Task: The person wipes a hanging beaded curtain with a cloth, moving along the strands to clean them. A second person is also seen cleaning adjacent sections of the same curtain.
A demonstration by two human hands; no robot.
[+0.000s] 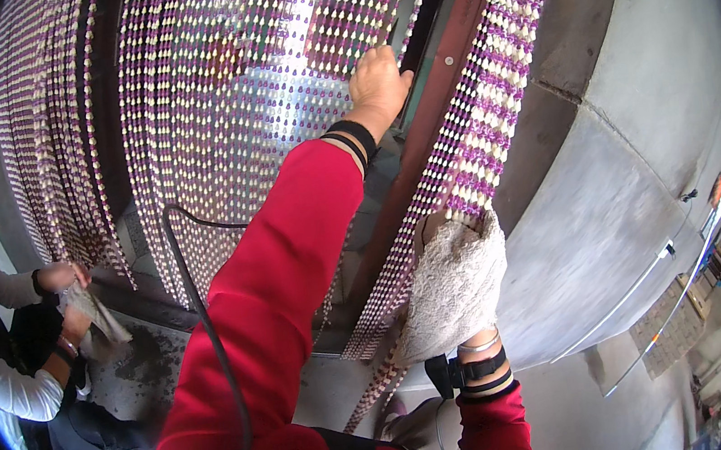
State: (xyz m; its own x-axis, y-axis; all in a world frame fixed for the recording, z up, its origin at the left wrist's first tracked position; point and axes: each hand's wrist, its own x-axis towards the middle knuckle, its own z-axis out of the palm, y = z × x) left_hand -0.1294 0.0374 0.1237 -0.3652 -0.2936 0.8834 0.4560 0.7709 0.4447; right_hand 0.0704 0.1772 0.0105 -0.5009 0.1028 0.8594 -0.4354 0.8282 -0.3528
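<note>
A beaded curtain (195, 110) of purple and cream drop-shaped beads hangs across a doorway. My left hand (381, 82) is raised at its right edge, fingers curled around strands there, thumb to the right. On the right, a thick gathered bunch of the same strands (487, 99) hangs beside the reddish-brown door frame. A pale terry cloth (457, 287) wraps the lower part of that bunch. My right hand (479, 336) is beneath the cloth, its fingers hidden, pressing it around the strands. Loose strand ends hang below the cloth.
At the left, a co-worker (8, 353) in white sleeves holds a cloth (96, 321) near another curtain section. A black cable (205, 314) loops over my left sleeve. A grey wall (604, 206) curves away on the right, with poles (661, 329) and a brick-patterned block (671, 324) beyond.
</note>
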